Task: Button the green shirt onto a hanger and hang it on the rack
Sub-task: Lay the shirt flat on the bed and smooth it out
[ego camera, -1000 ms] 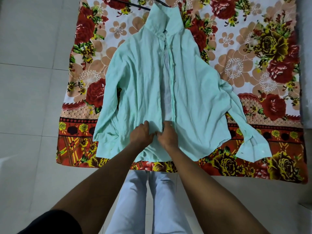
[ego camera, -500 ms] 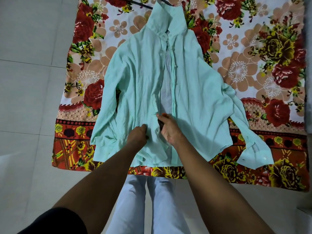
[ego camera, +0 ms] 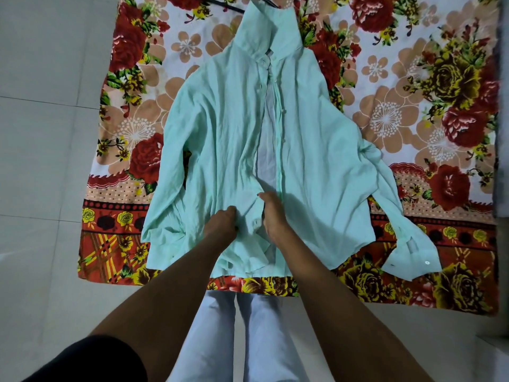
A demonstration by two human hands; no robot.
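The pale green shirt lies front-up on a flowered cloth, collar at the top and sleeves spread. Its front is fastened near the collar and gapes open down the middle. A thin black hanger pokes out beside the collar, mostly hidden inside the shirt. My left hand pinches the left front panel low down, beside a button. My right hand grips the right front edge right next to it, fingers curled into the fabric. The rack is not in view.
The flowered cloth is spread on a grey tiled floor. The shirt's right cuff lies out toward the cloth's lower right. My legs in light trousers stand at the cloth's near edge.
Both hands have shifted a little up the shirt front from the hem, still holding the two front edges together. The shirt's lower part is more bunched.
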